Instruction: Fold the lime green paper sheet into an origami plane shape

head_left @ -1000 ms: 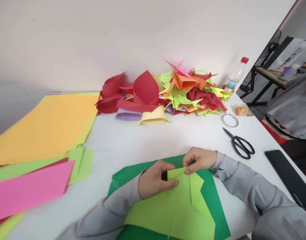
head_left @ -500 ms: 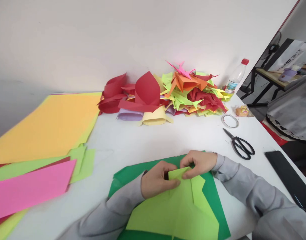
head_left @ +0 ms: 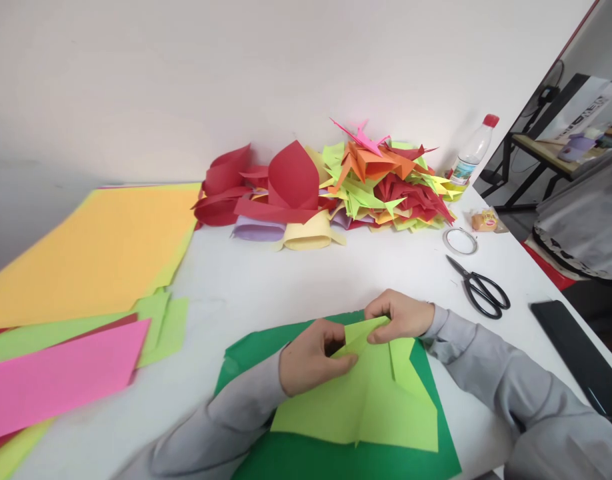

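A folded sheet of light green paper (head_left: 356, 407) is gripped along its far edge by both hands. My left hand (head_left: 311, 357) pinches it on the left, thumb lying on top and fingers hidden behind the fold. From the right, my right hand (head_left: 399, 317) holds the same edge between thumb and curled fingers. The near edge of the paper bends upward along a centre crease, and a narrow flap shows on its right. Under it lies a dark green sheet (head_left: 286, 460) on the white table.
Coloured paper sheets (head_left: 111, 247) and a pink strip (head_left: 61, 360) lie at left. Along the wall are folded red paper shapes (head_left: 293, 180) and a pile of paper cranes (head_left: 386, 177). At right: a bottle (head_left: 471, 153), a tape roll (head_left: 460, 230), scissors (head_left: 479, 287), a black phone-like slab (head_left: 579, 357).
Both hands have raised the far edge of the light green paper slightly. Its near edge has moved away from me, baring more of the dark green sheet.
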Motion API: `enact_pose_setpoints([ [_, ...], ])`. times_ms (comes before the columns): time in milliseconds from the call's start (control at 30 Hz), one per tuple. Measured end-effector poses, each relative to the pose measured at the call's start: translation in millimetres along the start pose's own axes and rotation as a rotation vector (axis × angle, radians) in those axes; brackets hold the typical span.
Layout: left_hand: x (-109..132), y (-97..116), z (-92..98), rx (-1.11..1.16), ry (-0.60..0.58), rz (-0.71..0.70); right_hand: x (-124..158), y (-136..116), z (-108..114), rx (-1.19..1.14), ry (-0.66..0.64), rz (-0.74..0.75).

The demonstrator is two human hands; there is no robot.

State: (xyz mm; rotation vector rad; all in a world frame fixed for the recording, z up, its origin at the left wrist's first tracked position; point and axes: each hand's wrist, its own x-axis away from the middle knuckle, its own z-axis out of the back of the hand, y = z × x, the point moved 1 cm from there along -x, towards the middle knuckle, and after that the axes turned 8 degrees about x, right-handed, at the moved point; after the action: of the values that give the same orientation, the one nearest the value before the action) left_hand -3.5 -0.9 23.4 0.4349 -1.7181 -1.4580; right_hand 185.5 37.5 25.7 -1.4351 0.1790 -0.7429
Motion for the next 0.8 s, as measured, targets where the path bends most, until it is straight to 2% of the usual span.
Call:
enact_pose_setpoints([
  [300,1,-3,2.4,0.022,0.036,-0.012,0,2,3,-0.150,0.033,0.012],
  [367,2,-3,10.3,0.152,0.000,-0.006,-1,5,7,-0.263,0.104,0.012],
  [433,4,-4,21.9,0.378,-0.039,0.004,-2,10,10,-0.401,0.191,0.005],
  [500,7,-3,34.3,0.620,-0.014,-0.048,-3,14,11,-0.524,0.257,-0.001],
  [567,10,-3,42.7,0.690,0.021,-0.099,-4,16,11,-0.612,0.302,-0.002],
  [700,11,-6,40.9,0.917,0.018,-0.228,-5,16,10,-0.687,0.383,0.015],
  [800,7,-10,30.2,0.954,0.100,-0.306,-7,15,9,-0.705,0.448,0.053],
])
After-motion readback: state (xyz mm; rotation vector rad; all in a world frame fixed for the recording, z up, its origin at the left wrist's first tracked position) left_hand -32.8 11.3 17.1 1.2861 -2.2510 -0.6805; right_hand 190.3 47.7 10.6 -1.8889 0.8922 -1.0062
